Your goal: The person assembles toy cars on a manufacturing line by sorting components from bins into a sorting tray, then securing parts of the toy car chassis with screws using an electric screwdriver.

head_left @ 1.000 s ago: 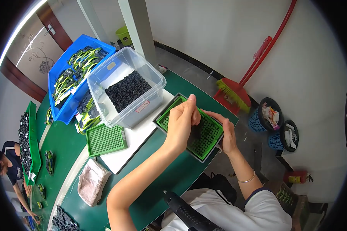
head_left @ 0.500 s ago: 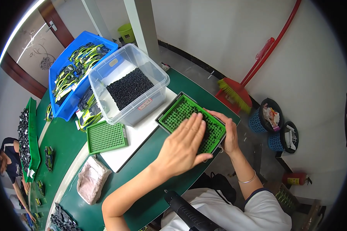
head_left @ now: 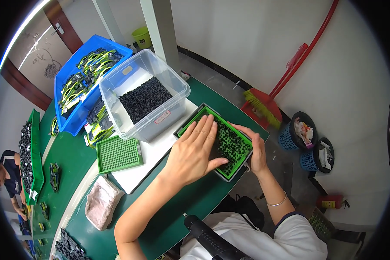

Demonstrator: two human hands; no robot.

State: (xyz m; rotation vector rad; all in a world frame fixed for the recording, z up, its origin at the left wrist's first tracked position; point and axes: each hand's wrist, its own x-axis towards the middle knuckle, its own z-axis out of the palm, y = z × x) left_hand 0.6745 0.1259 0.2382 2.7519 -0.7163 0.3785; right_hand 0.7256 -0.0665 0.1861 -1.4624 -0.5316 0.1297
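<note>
We seem to be spreading black pieces (head_left: pixel 230 142) over the green tray (head_left: pixel 240 163), twelve o'clock.
Our left hand (head_left: pixel 190 155) is flat, fingers together; right hand (head_left: pixel 258 155) clasps the three-o'clock edge; another sweep would need steady holding.

Tray (head_left: pixel 239 162) under left hand (head_left: pixel 188 154): smooth plastic, soft sheen
Tub (head_left: pixel 154 130) beyond left hand: clear, glossy plastic
Table (head_left: pixel 167 229) beneath both hands: smooth, glossy
Bracelet (head_left: pixel 278 202) below right hand (head_left: pixel 258 155): shiny metal
</note>
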